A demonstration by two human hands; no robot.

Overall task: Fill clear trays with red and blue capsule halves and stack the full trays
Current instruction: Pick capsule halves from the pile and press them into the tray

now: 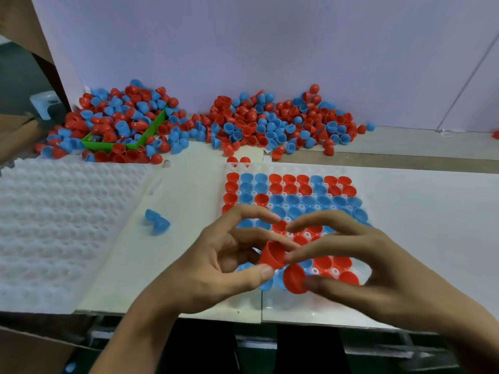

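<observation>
A clear tray (359, 300) lies in front of me, most of its cups filled with red and blue capsule halves. My left hand (216, 263) pinches a red capsule half (272, 254) between thumb and fingers above the tray's near part. My right hand (364, 268) pinches a second red capsule half (294, 278) just below and right of the first; the two halves almost touch. A large loose pile of red and blue halves (280, 122) lies along the back wall.
A stack of empty clear trays (54, 228) sits at the left. A green bin (129, 143) stands in the left part of the pile. Two joined blue halves (157, 222) lie between the stack and the tray. The table's front edge (167, 314) runs beneath my wrists.
</observation>
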